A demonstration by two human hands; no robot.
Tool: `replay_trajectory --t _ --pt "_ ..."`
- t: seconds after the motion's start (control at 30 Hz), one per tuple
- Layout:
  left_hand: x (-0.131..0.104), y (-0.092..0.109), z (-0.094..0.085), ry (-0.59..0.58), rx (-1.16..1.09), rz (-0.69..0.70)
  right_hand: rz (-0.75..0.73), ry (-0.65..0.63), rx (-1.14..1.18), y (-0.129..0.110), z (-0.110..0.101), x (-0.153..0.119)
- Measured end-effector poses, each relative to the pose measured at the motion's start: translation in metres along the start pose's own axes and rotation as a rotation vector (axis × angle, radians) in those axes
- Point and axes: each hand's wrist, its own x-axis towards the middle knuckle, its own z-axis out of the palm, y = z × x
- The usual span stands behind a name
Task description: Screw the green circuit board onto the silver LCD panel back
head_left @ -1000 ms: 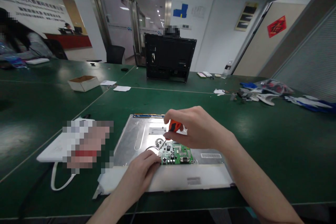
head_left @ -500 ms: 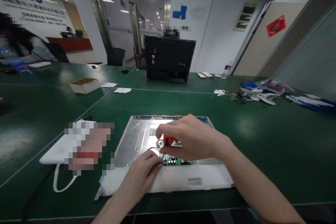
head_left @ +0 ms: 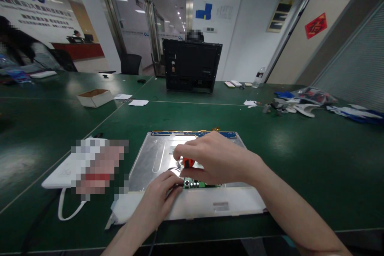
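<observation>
A flat metal-backed display panel [head_left: 150, 156] lies on the green table in front of me, with a blue circuit strip along its far edge. On its near half sits a green circuit board [head_left: 196, 183], partly covered by my hands. My right hand [head_left: 216, 158] is closed around the orange and black handle of a screwdriver [head_left: 188, 163], held over the board; its tip is hidden. My left hand [head_left: 160, 192] rests at the board's left end, fingertips pressed together beside a thin cable [head_left: 174, 169]. What those fingers pinch, if anything, I cannot make out.
To the left lies a white device [head_left: 61, 174] with a white cable, partly blurred. An open cardboard box [head_left: 94, 99] stands farther back. A black monitor housing [head_left: 192, 68] stands upright at the far side. Gloves and bagged items [head_left: 312, 96] lie at right, near a bottle [head_left: 258, 78].
The whole view has shifted slightly. The screwdriver handle has turned a little within my right hand's fingers. My left hand stays at the board's left end.
</observation>
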Motion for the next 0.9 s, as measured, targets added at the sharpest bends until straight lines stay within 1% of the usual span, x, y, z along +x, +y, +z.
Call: replay_trajectory --t 0.2,0.3,0.5,0.67,0.9 --pt "-0.0019 0.0007 0.0001 0.028 0.086 -0.012 0.002 -0.013 -0.001 0.0012 0.0031 0.0033" --pt "-0.0025 0.0004 -0.0004 0.024 0.116 -0.012 -0.003 -0.011 0.016 0.0015 0.0033 0.0043" --pt "-0.0027 -0.0009 0.0004 0.026 0.129 0.005 -0.014 -0.017 0.012 0.0011 0.0021 0.0041" --pt "-0.0035 -0.0019 0.0021 0.035 0.134 0.019 -0.035 -0.034 0.000 0.0027 0.0051 0.0053" --pt "-0.0030 -0.0010 0.0026 0.052 0.150 0.036 -0.026 -0.039 0.003 0.0018 0.0065 0.0073"
